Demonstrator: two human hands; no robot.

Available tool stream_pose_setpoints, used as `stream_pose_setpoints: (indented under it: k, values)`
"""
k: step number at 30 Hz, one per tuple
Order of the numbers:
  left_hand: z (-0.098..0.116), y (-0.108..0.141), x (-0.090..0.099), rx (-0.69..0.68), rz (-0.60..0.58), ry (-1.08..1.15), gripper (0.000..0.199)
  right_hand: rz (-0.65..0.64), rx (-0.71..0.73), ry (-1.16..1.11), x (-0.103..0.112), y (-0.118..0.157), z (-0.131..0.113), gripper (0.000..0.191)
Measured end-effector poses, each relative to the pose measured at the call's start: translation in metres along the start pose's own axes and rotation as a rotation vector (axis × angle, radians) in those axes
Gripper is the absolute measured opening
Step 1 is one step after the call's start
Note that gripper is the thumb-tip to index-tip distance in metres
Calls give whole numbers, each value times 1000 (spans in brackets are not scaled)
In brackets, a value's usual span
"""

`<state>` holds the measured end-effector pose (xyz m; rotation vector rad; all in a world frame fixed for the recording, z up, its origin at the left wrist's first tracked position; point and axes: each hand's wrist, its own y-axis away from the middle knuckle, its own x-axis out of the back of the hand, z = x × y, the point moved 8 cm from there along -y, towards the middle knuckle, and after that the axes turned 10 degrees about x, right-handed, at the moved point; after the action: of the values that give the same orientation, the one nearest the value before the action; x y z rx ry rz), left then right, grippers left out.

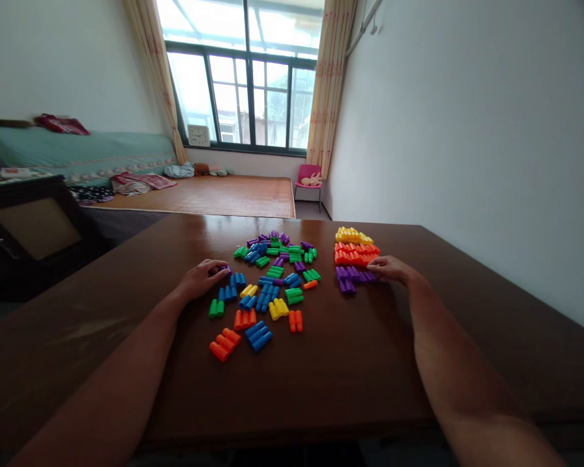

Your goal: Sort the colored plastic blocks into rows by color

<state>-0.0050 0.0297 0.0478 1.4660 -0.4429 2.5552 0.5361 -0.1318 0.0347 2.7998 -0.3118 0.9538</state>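
3 colours ranked, a crowd of blocks yet unplaced

And here the whole table (pixel 350 389) is taken in, with its middle claimed by the biggest spread: a loose scatter (pixel 267 297) of blocks, blue, green, purple, orange and yellow all mixed. Plenty is left there, it can be judged; 4 orange and 2 yellow can be picked out, and more purple is bunched at the far end.

Over to the right, where order has been won! 3 packed bands are seen side by side: the purple row (pixel 354 275) nearest, the orange row (pixel 354 253) in the middle, the yellow row (pixel 351 235) farthest. No blue or green is seen among them, so by this layout the sorting would be put at part done.

Now the hands. The right hand (pixel 392 268) is set at the right end of the purple row, touching or just beside it, fingertips drawn close together; whether a block is gripped cannot be told. The left hand (pixel 200 280) is placed at the scatter's left edge, fingers curled nearly closed.

And smallest of all, a purple block (pixel 229 270) is held at those left fingertips, just beyond the blue blocks (pixel 228 294) and well apart from the purple row.
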Motion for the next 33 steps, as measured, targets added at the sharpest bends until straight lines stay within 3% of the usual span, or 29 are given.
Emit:
stream_pose_setpoints:
  k: [7,9,12,17,23,27,31,33]
  values:
    - [0,0,-2,-7,-28,2,62,-2,24,79,5,1,-8,37]
    - [-3,-1,-3,-4,-23,2,61,72,101,145,11,0,-19,33]
    - [-4,-2,-4,-5,-12,9,59,167,313,214,9,5,-55,29]
    - [1,2,-3,-11,-6,20,56,-179,617,89,-65,25,-123,34]
    - [7,7,-1,6,38,1,46,-179,777,185,-138,32,-163,28]
    - [10,10,-2,26,27,4,42,-100,829,334,-164,-5,-181,18]
    - [12,12,0,25,29,26,38,92,666,389,-147,-70,-189,14]
    - [13,13,0,19,33,33,38,112,547,395,-138,-98,-184,13]
